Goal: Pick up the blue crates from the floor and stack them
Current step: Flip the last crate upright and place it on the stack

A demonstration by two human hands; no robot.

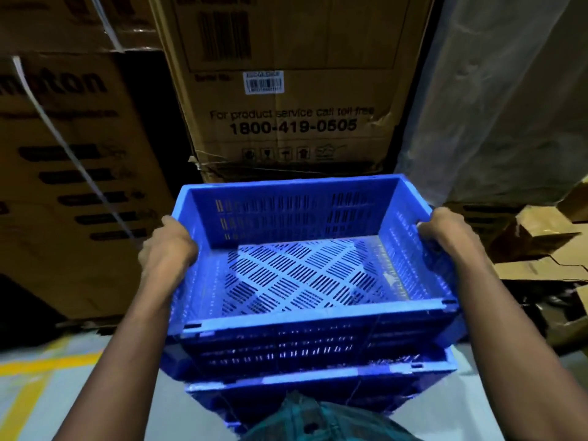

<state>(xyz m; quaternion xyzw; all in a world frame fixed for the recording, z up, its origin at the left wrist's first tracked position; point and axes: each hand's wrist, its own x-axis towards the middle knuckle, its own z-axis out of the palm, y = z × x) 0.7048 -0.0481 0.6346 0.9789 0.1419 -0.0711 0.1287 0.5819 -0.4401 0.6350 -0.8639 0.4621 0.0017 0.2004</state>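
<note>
**Warehouse floor: top crate held over the stack**

Grey concrete floor (95, 409) with yellow lines (47, 364) carries the stack. Nearest, a lower blue crate (318, 381) shows its rim beneath the upper blue crate (302, 275), whose corners look slightly off, so it seems not yet seated. The left hand (167, 246) and right hand (445, 232) curl round opposite side walls near the far corners, probably to keep it level while aligning. Beyond stand tall cardboard cartons (292, 122), one strapped (63, 148).
</note>
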